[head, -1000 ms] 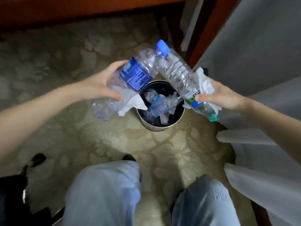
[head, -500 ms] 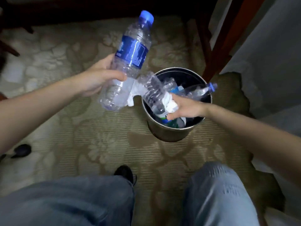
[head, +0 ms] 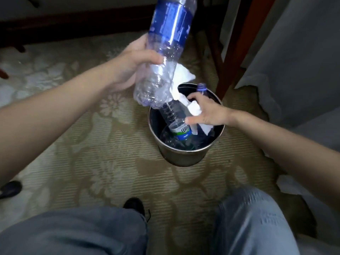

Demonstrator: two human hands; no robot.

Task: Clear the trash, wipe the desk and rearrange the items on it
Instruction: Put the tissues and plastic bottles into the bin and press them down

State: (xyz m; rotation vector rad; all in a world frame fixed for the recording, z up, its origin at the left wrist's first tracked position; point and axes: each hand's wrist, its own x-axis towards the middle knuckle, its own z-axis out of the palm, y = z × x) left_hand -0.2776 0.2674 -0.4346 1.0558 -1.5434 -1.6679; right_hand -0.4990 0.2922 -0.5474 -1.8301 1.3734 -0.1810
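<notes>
- At the far left edge, near the person, a dark shoe (head: 10, 188) lies on the patterned carpet (head: 103, 157).
- The left hand (head: 132, 69) comes in from the left and is clasped around the lower body of a large clear bottle with a blue label (head: 165, 48); the bottle is tilted, its top running out of the upper edge of the view and its crumpled base hanging just over the left rim of the bin.
- A white tissue (head: 181, 80) is bunched against the right side of that bottle, in the same hold, and droops toward the bin's opening.
- Near the bottom, between the knees in blue jeans (head: 88, 230), the toe of a black shoe (head: 135, 205) shows.
- The metal trash bin (head: 185, 157) stands on the carpet right of centre, with bottles and paper inside.
- A bottle with a green label (head: 176, 122) leans inside the bin, base down toward the near side.
- The right hand (head: 207, 113) is over the bin's mouth with fingers spread and loose, gripping nothing; crumpled white paper (head: 195, 109) lies just under its palm, and whether they touch I cannot tell.
- A blue bottle cap (head: 201, 86) pokes up at the bin's far rim.
- Farther right stands a reddish wooden leg (head: 237, 50), then white fabric (head: 294, 57).
</notes>
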